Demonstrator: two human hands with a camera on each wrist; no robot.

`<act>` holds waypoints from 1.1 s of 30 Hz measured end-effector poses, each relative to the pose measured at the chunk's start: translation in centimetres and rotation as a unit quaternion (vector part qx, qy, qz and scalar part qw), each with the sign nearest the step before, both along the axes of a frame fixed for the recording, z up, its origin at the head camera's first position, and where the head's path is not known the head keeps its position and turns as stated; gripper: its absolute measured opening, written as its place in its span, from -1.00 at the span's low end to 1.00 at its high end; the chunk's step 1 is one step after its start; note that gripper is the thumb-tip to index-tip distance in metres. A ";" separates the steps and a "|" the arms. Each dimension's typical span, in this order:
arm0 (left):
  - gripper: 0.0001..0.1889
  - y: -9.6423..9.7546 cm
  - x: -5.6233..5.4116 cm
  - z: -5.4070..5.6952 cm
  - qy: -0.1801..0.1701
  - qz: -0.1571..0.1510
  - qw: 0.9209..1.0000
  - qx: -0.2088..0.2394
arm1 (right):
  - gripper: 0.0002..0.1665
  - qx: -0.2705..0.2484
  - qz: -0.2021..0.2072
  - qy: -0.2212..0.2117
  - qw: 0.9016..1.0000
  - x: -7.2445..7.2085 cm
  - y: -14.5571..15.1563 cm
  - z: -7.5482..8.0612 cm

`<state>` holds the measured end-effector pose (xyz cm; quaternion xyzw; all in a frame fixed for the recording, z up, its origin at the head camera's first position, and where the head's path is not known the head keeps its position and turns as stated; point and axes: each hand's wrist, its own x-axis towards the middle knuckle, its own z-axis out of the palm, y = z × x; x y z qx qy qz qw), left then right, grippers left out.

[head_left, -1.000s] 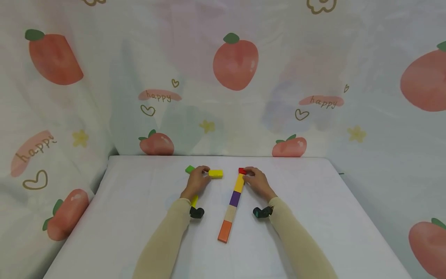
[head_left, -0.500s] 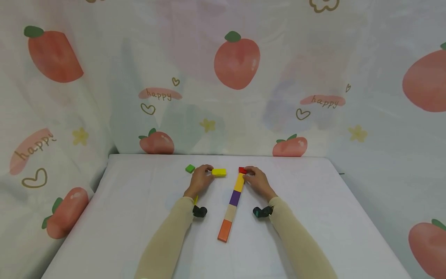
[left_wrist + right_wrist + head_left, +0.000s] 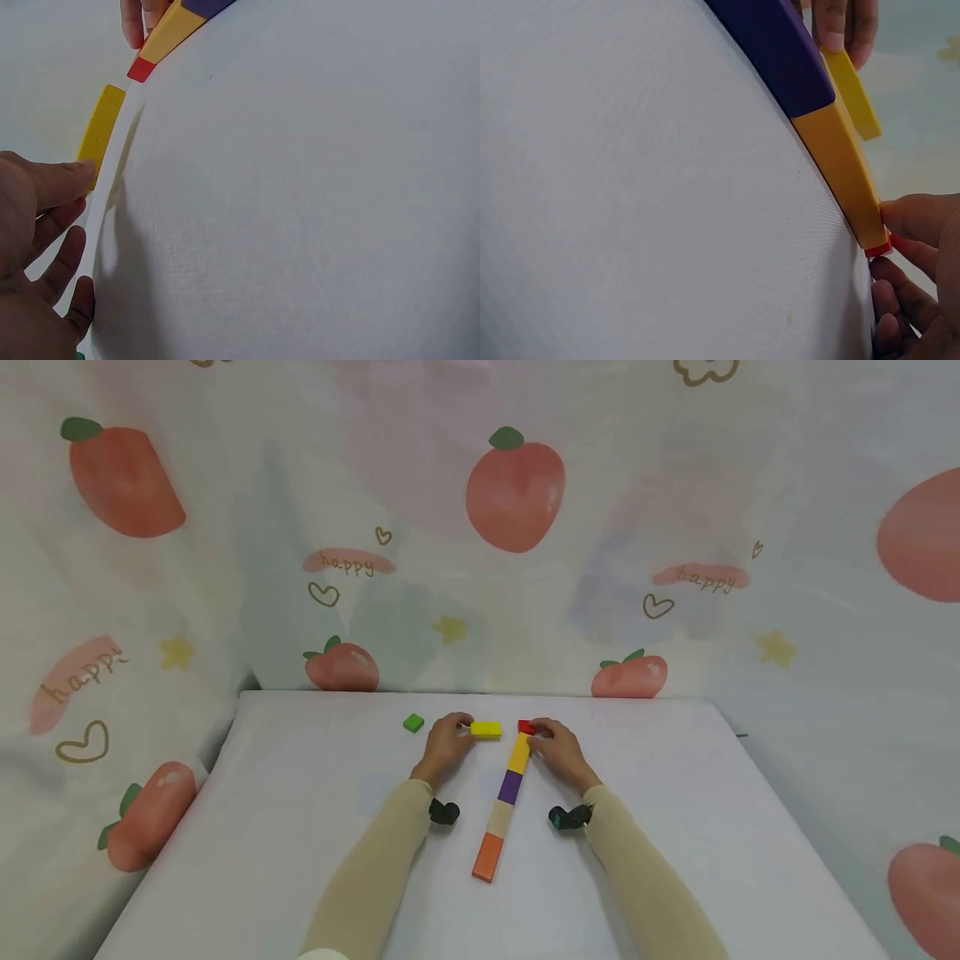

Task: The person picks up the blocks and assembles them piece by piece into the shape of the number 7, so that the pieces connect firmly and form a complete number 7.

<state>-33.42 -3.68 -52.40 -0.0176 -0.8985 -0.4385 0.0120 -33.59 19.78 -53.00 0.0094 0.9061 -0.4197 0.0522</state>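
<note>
My left hand [image 3: 446,745] pinches one end of a bright yellow toy block [image 3: 486,729] between thumb and fingers; its other end points right. A line of blocks slants over the white table, end to end: orange [image 3: 487,857] nearest me, then a beige block [image 3: 499,818], a purple block [image 3: 510,787], a yellow-orange block [image 3: 517,756] and a small red block [image 3: 526,727]. At the far end my right hand [image 3: 561,752] holds the red block, its thumb against the yellow-orange block's side in the right wrist view. A gap separates the yellow block from the red one.
A small green block [image 3: 413,723] lies left of my left hand. The white cloth-covered table [image 3: 637,877] ends at a back wall [image 3: 420,485] hung with peach-print fabric. Dark wrist cameras [image 3: 570,817] hang below both wrists.
My left hand has moved right with the yellow block, closer to the red one, uncovering the green block. A yellow piece by the left forearm is now hidden. My right hand stays in place.
</note>
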 end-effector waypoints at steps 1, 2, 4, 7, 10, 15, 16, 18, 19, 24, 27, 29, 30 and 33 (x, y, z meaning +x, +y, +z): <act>-0.67 0.2 -0.1 0.0 0.001 -0.002 1.000 -0.003 | -0.49 0.003 0.000 0.001 1.000 -0.1 0.0 0.0; -0.67 0.3 -0.2 0.1 0.002 -0.004 1.000 -0.005 | -0.49 0.006 0.000 0.001 1.000 -0.2 0.0 0.1; -0.68 0.7 -0.3 0.1 0.001 -0.005 1.000 -0.006 | -0.49 0.006 0.001 0.000 1.000 -0.1 0.1 0.1; -0.68 1.2 -0.4 0.1 0.002 -0.006 1.000 -0.003 | -0.48 0.007 0.004 0.004 1.000 0.1 0.2 -0.1; -0.68 1.6 -0.6 0.2 0.000 -0.009 1.000 0.001 | -0.49 0.004 0.001 0.004 1.000 0.1 0.3 -0.1; -0.68 2.0 -0.8 0.2 -0.008 -0.004 1.000 -0.005 | -0.49 0.000 -0.001 -0.001 1.000 0.0 0.3 -0.2; -0.69 2.0 -0.8 0.2 -0.007 -0.002 1.000 -0.006 | -0.49 -0.001 -0.002 -0.001 1.000 0.0 0.3 -0.2; -0.69 2.1 -0.9 0.2 -0.006 -0.001 1.000 -0.009 | -0.49 -0.001 -0.001 0.001 1.000 0.0 0.2 -0.1; -0.69 2.1 -0.9 0.2 -0.007 0.000 1.000 -0.008 | -0.49 -0.001 -0.001 0.001 1.000 0.0 0.2 -0.1; -0.69 2.2 -0.9 0.2 -0.014 0.002 1.000 -0.008 | -0.49 0.002 0.000 0.001 1.000 0.0 0.1 0.0; -0.69 2.2 -1.0 0.2 -0.011 0.002 1.000 -0.014 | -0.49 0.002 -0.001 0.001 1.000 0.1 0.1 0.0; -0.69 2.3 -1.1 0.1 -0.009 0.002 1.000 -0.016 | -0.48 0.002 -0.001 0.002 1.000 0.1 0.1 0.0; -0.69 2.3 -1.1 0.1 -0.009 0.002 1.000 -0.016 | -0.48 0.001 -0.001 0.003 1.000 0.1 0.1 0.0; -0.68 2.3 -1.2 0.0 -0.014 0.003 1.000 -0.017 | -0.48 0.001 -0.001 0.002 1.000 0.1 0.1 0.0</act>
